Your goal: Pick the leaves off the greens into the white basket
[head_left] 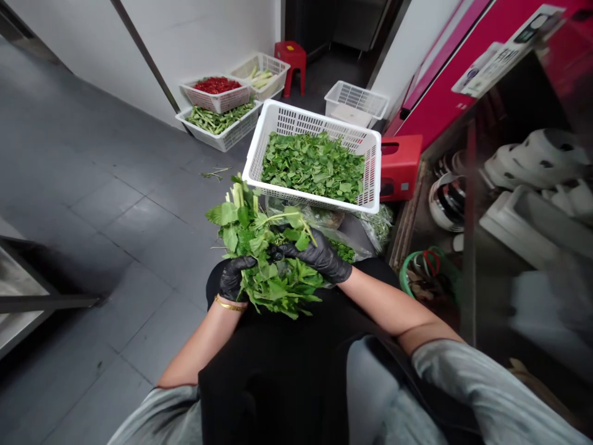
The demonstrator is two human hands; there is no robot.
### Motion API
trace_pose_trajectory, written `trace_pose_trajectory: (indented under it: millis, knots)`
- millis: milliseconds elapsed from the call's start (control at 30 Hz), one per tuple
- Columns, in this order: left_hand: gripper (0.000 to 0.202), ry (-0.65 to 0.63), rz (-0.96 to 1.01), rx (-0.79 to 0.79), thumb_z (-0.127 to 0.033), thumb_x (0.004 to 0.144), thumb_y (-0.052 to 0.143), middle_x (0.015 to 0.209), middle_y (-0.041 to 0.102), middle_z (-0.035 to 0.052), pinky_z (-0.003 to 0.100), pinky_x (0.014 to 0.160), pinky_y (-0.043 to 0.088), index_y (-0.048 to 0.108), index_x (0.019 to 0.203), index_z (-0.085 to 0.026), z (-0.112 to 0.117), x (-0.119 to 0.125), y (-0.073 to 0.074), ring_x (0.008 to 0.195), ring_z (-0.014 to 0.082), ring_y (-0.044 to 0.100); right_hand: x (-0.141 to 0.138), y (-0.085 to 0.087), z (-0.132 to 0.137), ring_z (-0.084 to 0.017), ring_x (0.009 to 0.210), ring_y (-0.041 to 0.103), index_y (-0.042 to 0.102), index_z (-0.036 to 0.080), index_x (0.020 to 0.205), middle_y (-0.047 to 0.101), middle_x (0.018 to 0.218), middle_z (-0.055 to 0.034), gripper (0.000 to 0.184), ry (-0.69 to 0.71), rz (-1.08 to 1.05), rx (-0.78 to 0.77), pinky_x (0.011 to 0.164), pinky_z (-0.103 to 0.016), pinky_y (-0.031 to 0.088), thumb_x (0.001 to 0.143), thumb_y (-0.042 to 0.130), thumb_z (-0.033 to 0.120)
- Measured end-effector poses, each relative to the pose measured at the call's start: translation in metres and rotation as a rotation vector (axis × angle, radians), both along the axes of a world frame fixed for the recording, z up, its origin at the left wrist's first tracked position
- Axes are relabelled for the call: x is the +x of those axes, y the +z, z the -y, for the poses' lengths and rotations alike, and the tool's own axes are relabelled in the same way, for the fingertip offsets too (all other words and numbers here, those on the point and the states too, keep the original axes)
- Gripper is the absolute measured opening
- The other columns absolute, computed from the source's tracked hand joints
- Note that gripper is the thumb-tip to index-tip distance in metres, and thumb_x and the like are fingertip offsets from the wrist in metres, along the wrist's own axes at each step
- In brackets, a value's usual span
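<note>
A bunch of leafy greens (pixel 282 284) with pale cut stems hangs over my lap. My left hand (pixel 236 278), in a black glove, is wrapped round the bunch from the left. On its right side, my gloved right hand (pixel 319 256) has its fingers closed among the leaves, by a thin stem; some fingertips are hidden by foliage. Just beyond the hands stands a white plastic basket (pixel 312 196) holding a layer of loose green leaves (pixel 315 164).
Plastic bags of greens (pixel 377 225) lie under the basket's near side. Behind are crates of red chillies (pixel 217 85), green beans (pixel 217 118) and pale vegetables (pixel 262 79), a white crate (pixel 356 102) and a red stool (pixel 291 62). Shelves with dishes (pixel 532 161) line the right.
</note>
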State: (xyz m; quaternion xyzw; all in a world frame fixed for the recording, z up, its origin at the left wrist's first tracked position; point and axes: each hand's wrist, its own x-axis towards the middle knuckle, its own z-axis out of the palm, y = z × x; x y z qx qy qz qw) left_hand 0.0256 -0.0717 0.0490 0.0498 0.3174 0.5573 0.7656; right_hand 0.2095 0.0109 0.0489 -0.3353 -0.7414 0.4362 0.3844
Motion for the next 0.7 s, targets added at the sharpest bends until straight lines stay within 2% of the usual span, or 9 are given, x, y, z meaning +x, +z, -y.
trace_pose_trajectory:
  millis: [67,167,333,400,500,600,700]
  knots:
    - [0.023,-0.02,-0.014,-0.023,-0.014,0.056,0.071,0.086,0.08,0.0092,0.048,0.089,0.063,0.074,0.079,-0.016,0.001,-0.001,-0.002,0.097,0.0357,0.077,0.002,0.009,0.002,-0.027,0.108,0.072,0.072,0.017,0.117,0.076,0.115,-0.0125,0.05,0.065,-0.031,-0.093,0.098,-0.043,0.058,0.085,0.07,0.056]
    - [0.021,-0.019,-0.032,-0.045,-0.014,0.057,0.073,0.083,0.08,0.0098,0.049,0.09,0.063,0.074,0.078,-0.015,0.003,0.0,-0.004,0.096,0.0363,0.077,0.006,0.014,-0.003,-0.027,0.1,0.073,0.076,0.019,0.103,0.078,0.103,-0.0099,0.052,0.17,-0.11,-0.259,0.096,-0.042,0.058,0.076,0.076,0.063]
    - [0.027,0.135,-0.134,-0.069,-0.009,0.056,0.073,0.085,0.081,0.0077,0.045,0.089,0.064,0.076,0.081,-0.016,0.007,0.002,-0.009,0.093,0.0337,0.078,0.015,0.007,-0.011,-0.024,0.082,0.073,0.076,0.016,0.089,0.076,0.081,-0.0064,0.048,0.295,-0.14,-0.353,0.084,-0.039,0.06,0.074,0.077,0.062]
    - [0.027,0.172,-0.163,-0.075,-0.008,0.055,0.073,0.084,0.081,0.0076,0.045,0.088,0.065,0.077,0.081,-0.015,0.007,0.002,-0.01,0.092,0.0335,0.078,0.018,0.006,-0.01,-0.023,0.084,0.073,0.076,0.016,0.089,0.076,0.083,-0.0063,0.046,0.262,-0.171,-0.37,0.084,-0.038,0.06,0.074,0.077,0.06]
    - [0.024,0.138,-0.144,-0.086,-0.008,0.056,0.073,0.082,0.081,0.0082,0.047,0.09,0.064,0.077,0.08,-0.014,0.006,0.0,-0.009,0.092,0.0345,0.078,0.02,0.01,-0.005,-0.024,0.097,0.072,0.075,0.018,0.098,0.077,0.097,-0.0055,0.046,0.215,-0.199,-0.368,0.094,-0.038,0.059,0.07,0.084,0.053]
    - [0.026,0.063,-0.115,-0.081,-0.007,0.057,0.073,0.081,0.08,0.0091,0.048,0.092,0.063,0.078,0.082,-0.014,0.004,0.001,-0.007,0.095,0.0357,0.078,0.016,0.011,-0.001,-0.022,0.105,0.071,0.073,0.019,0.109,0.076,0.106,-0.0043,0.048,0.284,-0.224,-0.431,0.101,-0.039,0.057,0.071,0.085,0.047]
    - [0.026,0.025,-0.113,-0.103,-0.006,0.057,0.073,0.082,0.081,0.0088,0.048,0.093,0.063,0.079,0.082,-0.014,0.002,0.003,-0.008,0.096,0.0357,0.077,0.012,0.006,-0.002,-0.022,0.098,0.073,0.074,0.019,0.102,0.077,0.1,-0.0037,0.043,0.307,-0.274,-0.462,0.097,-0.041,0.059,0.073,0.084,0.048]
